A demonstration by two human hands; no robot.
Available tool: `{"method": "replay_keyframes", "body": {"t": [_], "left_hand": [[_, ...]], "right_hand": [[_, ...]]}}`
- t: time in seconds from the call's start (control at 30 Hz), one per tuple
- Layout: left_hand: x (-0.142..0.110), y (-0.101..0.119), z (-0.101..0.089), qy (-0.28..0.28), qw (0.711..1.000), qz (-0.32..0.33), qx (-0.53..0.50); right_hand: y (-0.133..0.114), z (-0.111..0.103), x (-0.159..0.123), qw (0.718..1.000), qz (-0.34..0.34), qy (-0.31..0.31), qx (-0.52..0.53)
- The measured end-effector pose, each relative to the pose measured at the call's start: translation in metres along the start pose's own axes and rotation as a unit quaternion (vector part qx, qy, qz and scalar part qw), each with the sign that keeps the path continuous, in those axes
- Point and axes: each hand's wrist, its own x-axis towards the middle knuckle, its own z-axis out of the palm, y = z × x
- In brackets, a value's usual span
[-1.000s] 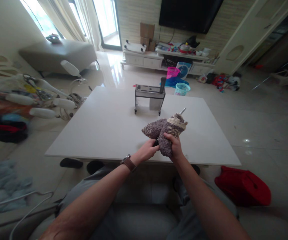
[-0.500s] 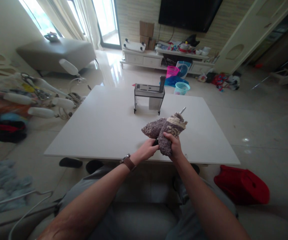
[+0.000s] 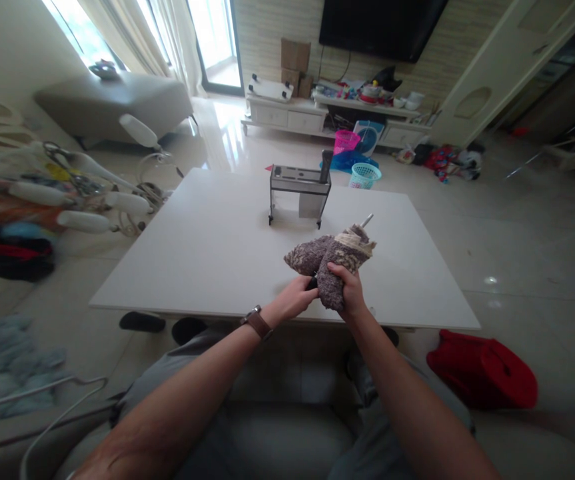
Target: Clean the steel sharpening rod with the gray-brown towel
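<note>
My left hand (image 3: 297, 298), below a brown watch strap, is closed around the black handle (image 3: 312, 283) of what looks like a knife. A fluffy grey-brown cloth (image 3: 334, 257) with a beige edge is folded around the blade, so most of it is hidden. Only a silver tip (image 3: 367, 220) pokes out at the cloth's upper right. Gripping the cloth from the right side is my right hand (image 3: 351, 293), thumb on top. Both hands are over the near edge of the white table (image 3: 207, 247). Beyond them stands a metal-framed knife holder (image 3: 300, 180) with one dark handle upright in it.
Past the table, a turquoise basket (image 3: 366, 175) and a pink basket (image 3: 346, 141) are on the floor before a white TV cabinet (image 3: 282, 119). A red stool-like object (image 3: 482, 370) lies at the right. White-shaded lamp parts (image 3: 84, 222) crowd the left side.
The view has shifted very slightly. Both hands keep the same hold on the handle and the cloth, with hardly any visible motion.
</note>
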Motion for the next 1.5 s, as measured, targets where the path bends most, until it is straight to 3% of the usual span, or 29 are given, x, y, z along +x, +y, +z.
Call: {"method": "replay_keyframes", "body": {"t": [0.5,0.73,0.93,1.13,1.33,1.5], "left_hand": [[-0.002,0.006,0.0,0.003,1.0,-0.005,0.009],[-0.003,0.012,-0.004,-0.002,0.999,-0.006,0.052],[-0.005,0.012,-0.01,-0.021,0.996,-0.006,0.086],[-0.005,0.013,-0.01,0.004,0.999,-0.019,0.044],[-0.003,0.013,-0.004,0.028,0.999,-0.013,-0.019],[-0.003,0.014,0.002,0.018,0.998,-0.007,-0.062]], "right_hand": [[-0.006,0.002,0.001,1.0,-0.009,0.011,-0.008],[-0.019,-0.009,0.021,0.996,-0.076,0.038,-0.009],[-0.039,-0.029,0.047,0.985,-0.143,0.076,0.065],[-0.041,-0.044,0.054,0.995,-0.08,0.029,0.049],[-0.032,-0.025,0.031,0.999,-0.027,-0.029,0.009],[-0.029,-0.016,0.015,0.991,0.084,-0.102,-0.023]]}}
